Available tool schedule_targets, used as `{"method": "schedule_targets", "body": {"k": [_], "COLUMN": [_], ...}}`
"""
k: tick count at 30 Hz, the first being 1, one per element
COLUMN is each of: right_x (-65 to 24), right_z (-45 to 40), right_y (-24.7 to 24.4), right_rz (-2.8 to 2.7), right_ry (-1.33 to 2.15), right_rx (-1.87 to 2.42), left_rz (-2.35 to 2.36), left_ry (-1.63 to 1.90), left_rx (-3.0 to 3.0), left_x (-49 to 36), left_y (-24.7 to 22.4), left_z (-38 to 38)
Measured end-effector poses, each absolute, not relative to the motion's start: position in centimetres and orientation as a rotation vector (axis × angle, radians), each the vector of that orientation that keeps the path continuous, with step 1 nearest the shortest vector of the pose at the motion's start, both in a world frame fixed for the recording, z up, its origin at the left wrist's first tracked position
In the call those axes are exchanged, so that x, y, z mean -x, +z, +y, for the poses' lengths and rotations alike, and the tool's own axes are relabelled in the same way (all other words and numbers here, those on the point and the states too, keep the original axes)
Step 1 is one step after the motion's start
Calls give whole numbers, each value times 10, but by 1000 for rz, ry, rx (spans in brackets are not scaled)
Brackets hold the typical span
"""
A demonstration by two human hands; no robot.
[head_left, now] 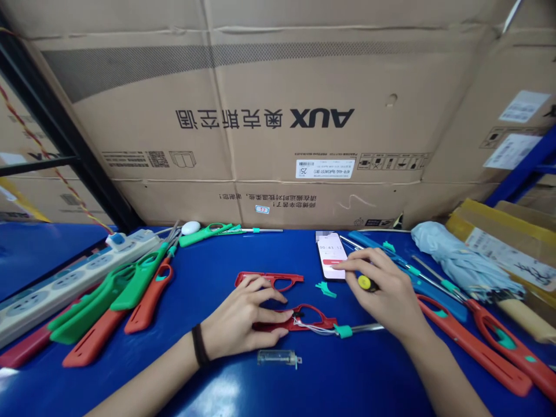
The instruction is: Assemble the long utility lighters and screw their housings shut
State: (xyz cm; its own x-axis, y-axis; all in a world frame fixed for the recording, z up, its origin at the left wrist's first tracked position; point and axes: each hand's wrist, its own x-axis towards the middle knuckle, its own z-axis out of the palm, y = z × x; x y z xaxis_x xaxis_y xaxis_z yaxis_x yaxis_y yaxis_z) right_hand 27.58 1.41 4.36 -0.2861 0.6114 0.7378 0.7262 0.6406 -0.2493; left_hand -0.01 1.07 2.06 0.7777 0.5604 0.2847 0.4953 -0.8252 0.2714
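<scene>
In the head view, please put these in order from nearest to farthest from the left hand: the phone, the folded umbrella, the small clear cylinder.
1. Small clear cylinder: just below the left hand, toward the viewer.
2. Phone: up and to the right of the hand.
3. Folded umbrella: far off on the right side.

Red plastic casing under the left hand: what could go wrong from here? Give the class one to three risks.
The thin wires looping out of the red plastic casing under the left hand could get pinched or snagged. The loose teal plastic piece and small metal cylinder might be knocked aside and mislaid. The yellow-and-black tool handle in the right hand sits close to the phone, which might get scratched.
</scene>
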Motion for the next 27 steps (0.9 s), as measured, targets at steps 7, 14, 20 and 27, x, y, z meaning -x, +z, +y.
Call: {"method": "schedule_targets", "body": {"k": [7, 14, 20, 27], "right_x": [-270, -262, -263, -254], "right_z": [15, 16, 10, 4], "right_y": [35, 34, 43, 44], "right_rz": [-2293, -2375, -2354, -2458], "right_ry": [261, 341, 442, 541], "right_rx": [1691, 1825, 1563, 1467], "left_rz": [835, 801, 816, 843], "left_ry": [614, 837, 854, 826], "left_rx": [-2770, -2871, -2836, -2803], "left_x": [1, -1, -1, 1], "left_y": [19, 16, 11, 9], "left_z": [16, 15, 15, 17]}}
